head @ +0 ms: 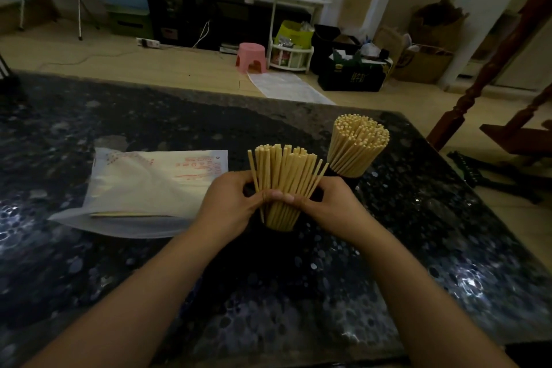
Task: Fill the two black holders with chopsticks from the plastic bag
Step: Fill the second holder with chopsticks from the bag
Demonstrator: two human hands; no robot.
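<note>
A bundle of pale wooden chopsticks (283, 173) stands upright in the near black holder (280, 236), which is hard to make out against the dark table. My left hand (230, 203) and my right hand (331, 206) wrap round the bundle's middle from both sides, fingers curled on the sticks, whose tops fan out unevenly. Behind and to the right, a second black holder (346, 176) is packed with chopsticks (358, 143). The white plastic bag (143, 191) lies flat to the left, with a few chopsticks showing at its open near edge.
The dark speckled stone table (149, 278) spans the view; its far edge runs behind the holders. Beyond it lie a wooden floor, a pink stool (252, 57), a white shelf cart and boxes. A wooden stair post (466, 104) stands at the right.
</note>
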